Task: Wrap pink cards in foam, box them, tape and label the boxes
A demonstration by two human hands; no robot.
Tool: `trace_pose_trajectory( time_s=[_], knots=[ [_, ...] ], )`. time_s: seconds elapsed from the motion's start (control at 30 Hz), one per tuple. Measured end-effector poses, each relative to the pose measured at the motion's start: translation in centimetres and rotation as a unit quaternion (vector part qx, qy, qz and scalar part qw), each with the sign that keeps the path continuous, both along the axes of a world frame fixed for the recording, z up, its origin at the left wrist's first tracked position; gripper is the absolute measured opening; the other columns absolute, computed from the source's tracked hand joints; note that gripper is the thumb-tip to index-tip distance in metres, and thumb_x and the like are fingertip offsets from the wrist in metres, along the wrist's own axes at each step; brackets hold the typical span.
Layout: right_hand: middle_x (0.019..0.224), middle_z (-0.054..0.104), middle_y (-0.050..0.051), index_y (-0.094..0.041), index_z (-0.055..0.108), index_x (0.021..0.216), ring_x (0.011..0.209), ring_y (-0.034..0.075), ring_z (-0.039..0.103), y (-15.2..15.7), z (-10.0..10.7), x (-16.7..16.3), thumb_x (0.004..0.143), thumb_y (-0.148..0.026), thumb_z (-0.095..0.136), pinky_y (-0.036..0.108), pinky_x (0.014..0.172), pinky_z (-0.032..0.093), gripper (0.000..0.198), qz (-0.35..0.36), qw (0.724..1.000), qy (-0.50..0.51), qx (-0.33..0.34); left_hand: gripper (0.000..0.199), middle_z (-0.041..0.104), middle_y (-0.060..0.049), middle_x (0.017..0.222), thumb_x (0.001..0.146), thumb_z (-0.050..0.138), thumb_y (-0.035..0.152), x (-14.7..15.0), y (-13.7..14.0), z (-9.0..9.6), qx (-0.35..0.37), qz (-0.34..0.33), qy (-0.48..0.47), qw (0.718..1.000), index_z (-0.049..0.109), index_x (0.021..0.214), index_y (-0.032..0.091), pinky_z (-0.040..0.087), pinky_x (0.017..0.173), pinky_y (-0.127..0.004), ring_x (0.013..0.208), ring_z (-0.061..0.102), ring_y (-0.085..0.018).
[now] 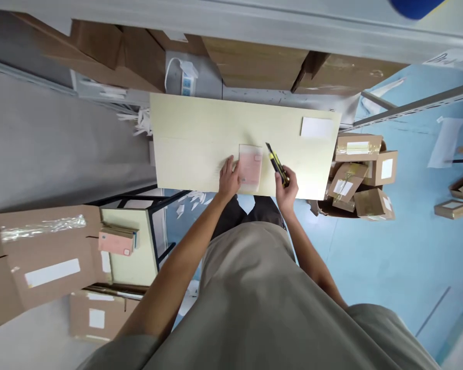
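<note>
A flat pink packet (250, 165), with a paler band along its top and bottom, lies on the cream tabletop (193, 139) near the front edge. At the packet's left side rests my left hand (229, 180), fingers stretched out and fingertips at its edge. My right hand (286, 187) is closed around a yellow-and-black utility knife (278, 163). The knife's tip points up and away from me, to the right of the packet and apart from it. A white sheet of paper (316, 127) lies at the tabletop's far right.
Cardboard boxes (258, 64) line the shelf behind the table, beside a white power strip (188, 79). Several small cartons (347, 182) are heaped at the right. On the left, pink packets (116, 241) are stacked on a side table near large cartons (46, 252). Paper scraps (142, 121) hang at the left edge.
</note>
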State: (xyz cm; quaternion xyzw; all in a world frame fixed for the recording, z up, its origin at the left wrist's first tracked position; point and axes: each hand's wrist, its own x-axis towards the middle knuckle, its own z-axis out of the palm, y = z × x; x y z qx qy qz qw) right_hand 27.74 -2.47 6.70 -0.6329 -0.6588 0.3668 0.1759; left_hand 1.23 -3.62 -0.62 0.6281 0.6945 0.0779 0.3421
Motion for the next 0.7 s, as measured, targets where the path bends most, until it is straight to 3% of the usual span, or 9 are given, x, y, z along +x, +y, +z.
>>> trace_pose_trajectory(
  time_s=[0.13, 0.23, 0.33, 0.47, 0.57, 0.7],
  knots=[
    [0.155, 0.073, 0.01, -0.049, 0.054, 0.168, 0.14, 0.043, 0.074, -4.5, -1.6, -2.3, 0.101, -0.053, 0.064, 0.069, 0.096, 0.071, 0.068, 0.026, 0.997, -0.04, -0.059, 0.073, 0.037, -0.021, 0.185, 0.09, 0.061, 0.018, -2.5, 1.3, -0.1, 0.01, -0.064, -0.001, 0.998, 0.058, 0.163, 0.015, 0.029, 0.142, -0.06, 0.175, 0.031, -0.037],
    [0.154, 0.073, 0.016, -0.039, 0.044, 0.177, 0.13, 0.038, 0.08, -5.4, -3.1, -5.4, 0.11, -0.051, 0.049, 0.062, 0.097, 0.072, 0.069, -0.016, 0.996, 0.018, -0.089, 0.076, 0.037, -0.017, 0.186, 0.092, 0.06, 0.022, -5.1, 3.2, -0.7, 0.035, -0.11, -0.027, 0.993, 0.053, 0.168, 0.016, 0.024, 0.144, -0.059, 0.176, 0.029, -0.035],
    [0.159, 0.068, 0.024, -0.022, 0.03, 0.182, 0.131, 0.032, 0.079, -4.8, -5.1, -9.0, 0.117, -0.049, 0.033, 0.052, 0.105, 0.069, 0.071, -0.088, 0.986, 0.084, -0.112, 0.072, 0.038, -0.017, 0.186, 0.101, 0.054, 0.028, -7.6, 5.1, -2.1, 0.059, -0.173, -0.054, 0.982, 0.05, 0.171, 0.014, 0.018, 0.146, -0.059, 0.177, 0.026, -0.035],
    [0.164, 0.062, 0.027, -0.014, 0.038, 0.177, 0.147, 0.033, 0.069, -3.4, -6.8, -13.3, 0.114, -0.051, 0.048, 0.049, 0.116, 0.063, 0.074, -0.167, 0.982, 0.071, -0.057, 0.068, 0.04, -0.018, 0.185, 0.109, 0.047, 0.04, -10.0, 6.4, -4.5, 0.086, -0.246, -0.079, 0.962, 0.048, 0.172, 0.014, 0.019, 0.146, -0.062, 0.177, 0.028, -0.035],
    [0.162, 0.067, 0.021, -0.016, 0.045, 0.173, 0.146, 0.032, 0.07, -2.4, -6.7, -15.5, 0.111, -0.049, 0.056, 0.049, 0.12, 0.06, 0.072, -0.167, 0.983, 0.07, -0.028, 0.069, 0.04, -0.017, 0.185, 0.112, 0.043, 0.043, -10.8, 6.3, -6.0, 0.125, -0.246, -0.079, 0.958, 0.045, 0.175, 0.015, 0.022, 0.146, -0.062, 0.177, 0.028, -0.035],
    [0.158, 0.072, 0.016, -0.018, 0.045, 0.176, 0.138, 0.03, 0.075, -1.2, -5.9, -17.3, 0.115, -0.046, 0.052, 0.047, 0.118, 0.061, 0.067, -0.132, 0.99, 0.009, -0.045, 0.071, 0.039, -0.018, 0.185, 0.111, 0.043, 0.042, -11.1, 6.1, -7.0, 0.151, -0.243, -0.084, 0.955, 0.043, 0.176, 0.013, 0.025, 0.145, -0.061, 0.177, 0.028, -0.035]
  ],
)
